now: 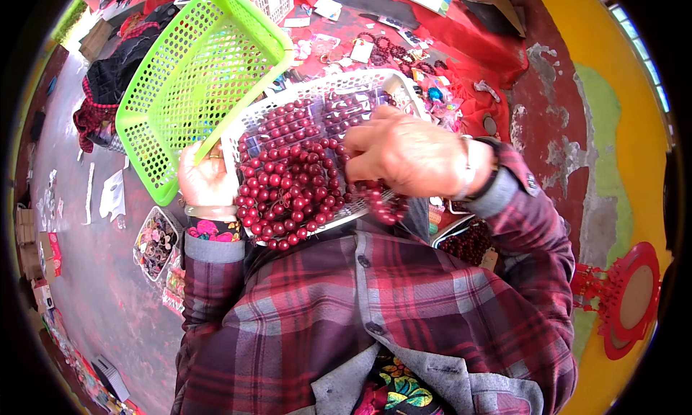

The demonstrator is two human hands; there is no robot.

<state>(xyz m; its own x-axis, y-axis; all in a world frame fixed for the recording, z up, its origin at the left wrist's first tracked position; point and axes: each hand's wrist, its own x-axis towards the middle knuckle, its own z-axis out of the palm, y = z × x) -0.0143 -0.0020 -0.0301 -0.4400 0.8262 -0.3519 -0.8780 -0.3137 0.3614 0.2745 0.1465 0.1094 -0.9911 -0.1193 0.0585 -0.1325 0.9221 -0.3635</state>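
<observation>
A white perforated basket point(360, 82) filled with strings of dark red beads point(288, 177) is held close to my chest. My left hand point(205, 177) grips the basket's left edge, fingers curled around the rim. My right hand point(407, 155) reaches over the basket's right side, closed on a strand of the red beads point(382, 202) that hangs below it. A watch strap circles my right wrist, and both arms wear plaid sleeves.
A bright green perforated basket point(198, 76) is tilted behind the white one at the upper left. A red cloth point(461, 37) with bracelets and small packets lies beyond. A small tray of trinkets point(155, 243) sits on the floor at the left. Red ornaments point(627, 300) lie at the right.
</observation>
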